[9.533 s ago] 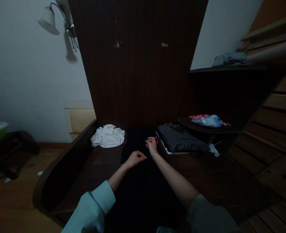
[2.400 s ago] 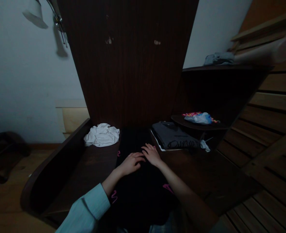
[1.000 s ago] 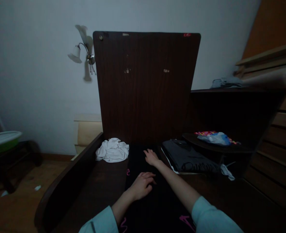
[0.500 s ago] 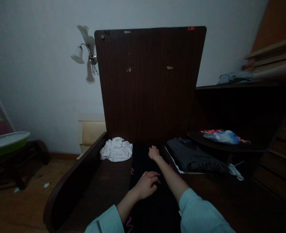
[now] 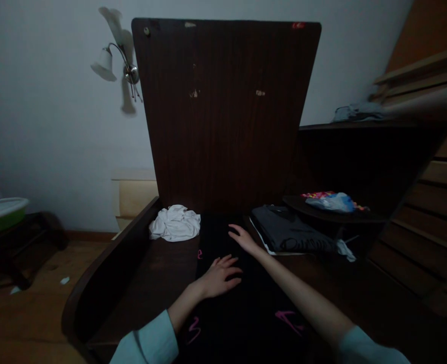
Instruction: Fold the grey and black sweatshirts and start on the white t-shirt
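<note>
A long black cloth with pink markings (image 5: 223,323), perhaps a folded garment, runs up the middle of the dark wooden surface (image 5: 151,283). My left hand (image 5: 220,277) rests palm down on it, fingers spread and pointing right. Farther up lies my right hand (image 5: 243,238), over the cloth near its right edge, with the fingers stretched out and apart. Neither hand grips anything. To the left of the cloth's far end is a crumpled white cloth (image 5: 176,223). A folded dark grey garment with black lettering (image 5: 287,230) lies at the right.
A tall brown panel (image 5: 223,116) stands behind the surface, and a raised side board (image 5: 90,283) borders its left. A rounded shelf (image 5: 340,217) at right carries a plastic packet (image 5: 331,202). A green basin (image 5: 3,220) rests on a low stand at far left.
My right forearm has swung out to the right, and another pink marking on the black cloth now shows beside it. Both hands stay on the cloth. The camera view has shifted slightly.
</note>
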### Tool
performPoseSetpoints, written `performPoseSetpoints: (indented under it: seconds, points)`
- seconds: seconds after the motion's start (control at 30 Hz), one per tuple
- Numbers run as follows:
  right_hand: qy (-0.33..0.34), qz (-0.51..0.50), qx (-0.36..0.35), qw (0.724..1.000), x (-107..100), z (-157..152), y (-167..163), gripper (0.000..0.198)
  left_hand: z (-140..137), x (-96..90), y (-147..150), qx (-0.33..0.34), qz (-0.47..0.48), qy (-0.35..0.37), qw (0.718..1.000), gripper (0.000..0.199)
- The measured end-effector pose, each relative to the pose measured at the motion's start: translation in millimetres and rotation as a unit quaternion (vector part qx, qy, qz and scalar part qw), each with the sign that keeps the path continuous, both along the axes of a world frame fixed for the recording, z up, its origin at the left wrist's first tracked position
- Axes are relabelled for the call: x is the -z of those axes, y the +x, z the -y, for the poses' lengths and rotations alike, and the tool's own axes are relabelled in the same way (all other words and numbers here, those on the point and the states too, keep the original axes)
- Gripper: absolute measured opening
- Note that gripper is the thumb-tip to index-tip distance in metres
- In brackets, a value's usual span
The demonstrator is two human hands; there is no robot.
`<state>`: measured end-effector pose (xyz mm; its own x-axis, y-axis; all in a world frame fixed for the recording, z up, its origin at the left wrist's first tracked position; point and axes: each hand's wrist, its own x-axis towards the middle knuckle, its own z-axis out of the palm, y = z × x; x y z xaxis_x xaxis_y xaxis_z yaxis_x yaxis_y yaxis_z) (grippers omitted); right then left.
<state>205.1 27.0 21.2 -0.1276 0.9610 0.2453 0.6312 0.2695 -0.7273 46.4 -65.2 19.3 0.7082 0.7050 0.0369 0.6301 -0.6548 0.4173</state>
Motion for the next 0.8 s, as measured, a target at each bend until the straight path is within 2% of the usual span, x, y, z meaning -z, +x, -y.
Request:
performPoseSetpoints:
  seconds: [0.07, 0.13, 0.23, 0.3, 0.4, 0.5, 0.63, 0.8]
  points:
    - [0.017, 0.012, -0.052, 0.998, 12, 53, 16, 0.045, 25, -1.4, -14, -0.009, -0.025, -0.008, 1.000, 0.046]
    - [0.027, 0.059, -0.056, 0.996, 33, 112, 31, 0.051, 55, 7.8, -29, -0.051, -0.031, 0.013, 0.998, 0.055]
    - [0.079, 0.169, -0.038, 0.982, 68, 183, 41, 0.056, 94, 38.8, -38, -0.073, -0.011, 0.079, 0.994, 0.060]
    - [0.126, 0.229, -0.029, 0.965, 87, 206, 38, 0.057, 108, 62.4, -33, -0.108, -0.013, 0.170, 0.979, 0.057]
    - [0.169, 0.296, 0.008, 0.940, 100, 211, 27, 0.057, 110, 88.0, -16, -0.163, -0.044, 0.299, 0.939, 0.059]
    - [0.150, 0.327, 0.021, 0.933, 95, 201, 18, 0.049, 103, 96.6, -4, -0.191, -0.072, 0.355, 0.912, 0.061]
    - [0.080, 0.335, 0.008, 0.939, 75, 195, 15, 0.047, 95, 84.4, 1, -0.198, -0.095, 0.324, 0.920, 0.056]
    - [0.032, 0.324, 0.002, 0.946, 51, 184, 8, 0.049, 81, 51.4, 6, -0.173, -0.127, 0.206, 0.955, 0.053]
